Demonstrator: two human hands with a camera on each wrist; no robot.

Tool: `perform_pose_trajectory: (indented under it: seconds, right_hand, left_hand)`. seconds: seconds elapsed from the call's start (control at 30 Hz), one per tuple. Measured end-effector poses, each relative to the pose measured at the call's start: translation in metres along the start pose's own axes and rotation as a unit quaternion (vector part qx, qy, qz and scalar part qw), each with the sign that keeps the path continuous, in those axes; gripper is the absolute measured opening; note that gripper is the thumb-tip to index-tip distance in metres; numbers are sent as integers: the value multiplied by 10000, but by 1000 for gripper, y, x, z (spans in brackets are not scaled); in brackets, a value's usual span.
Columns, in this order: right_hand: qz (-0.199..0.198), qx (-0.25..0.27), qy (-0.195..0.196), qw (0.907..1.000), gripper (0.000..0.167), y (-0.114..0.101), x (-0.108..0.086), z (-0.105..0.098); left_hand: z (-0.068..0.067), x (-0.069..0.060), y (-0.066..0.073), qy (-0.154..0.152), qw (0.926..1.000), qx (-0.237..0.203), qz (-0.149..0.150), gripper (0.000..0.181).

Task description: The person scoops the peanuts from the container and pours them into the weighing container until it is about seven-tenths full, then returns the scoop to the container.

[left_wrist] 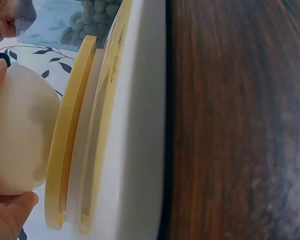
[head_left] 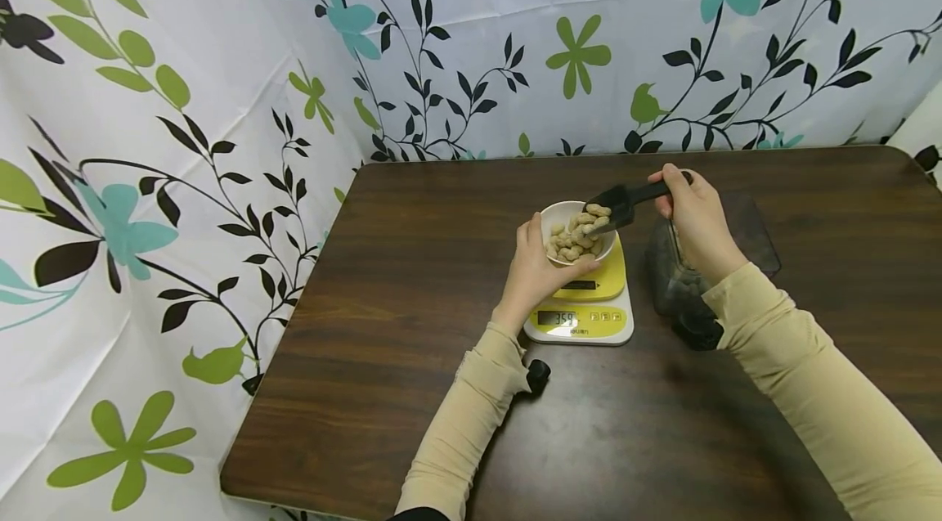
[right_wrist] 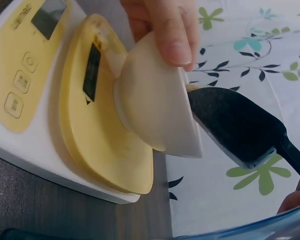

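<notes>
White bowl (right_wrist: 152, 102): centre of the dial in the head view, 12 o'clock away from the person; over the yellow platform of the scale (head_left: 589, 323), its foot apparently meeting it. Probably rigid, smooth and breakable, so it suits a light hold on opposite sides of the rim.
Left hand (head_left: 537, 269): fingers spread to the bowl's width and holding it, fingertips near 10 o'clock, thumb near 5.
Peanuts (head_left: 567, 244): in the bowl, in their shells, with some at the scoop's mouth. Likely light, dry and rough; the shells could crack under a squeeze and may roll off a steep blade.
Black scoop (right_wrist: 235, 122): blade at 2 o'clock, its lip over the bowl's rim. It looks stiff and light; the handle is the place to grip, though weight at the blade may tip it.
Right hand (head_left: 695, 218): fingers closed around the scoop's handle, near 3 o'clock.
Scale: display at 7 o'clock, apparently reading 359; pressure from the left hand could upset that figure.
Clear container (head_left: 668, 271): on the table (head_left: 412, 276), between 3 and 4 o'clock, partly hidden by the right arm.
</notes>
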State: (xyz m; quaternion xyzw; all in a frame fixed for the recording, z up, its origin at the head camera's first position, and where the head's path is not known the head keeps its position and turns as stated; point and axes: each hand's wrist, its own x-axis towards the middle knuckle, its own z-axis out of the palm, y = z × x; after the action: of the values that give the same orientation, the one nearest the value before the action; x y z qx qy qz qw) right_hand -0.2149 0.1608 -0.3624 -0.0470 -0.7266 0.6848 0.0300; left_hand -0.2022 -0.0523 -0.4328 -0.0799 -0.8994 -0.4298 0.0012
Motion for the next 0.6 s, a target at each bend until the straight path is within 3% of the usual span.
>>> perform_pose_trajectory:
  seconds: [0.1,0.2,0.6]
  right_hand:
    - [-269,-134,45,9995,33,2,-1,3]
    - [-445,49,57,9990,34,2,-2,1]
    - [-593,547,307,9963,29,2,-5,-5]
  left_hand:
    - [-1,0,-1,36,10000,-1,-45,116]
    - [0,0,-1,58,10000,-28,-33,116]
    - [1,0,-2,57,10000,-50,18,117]
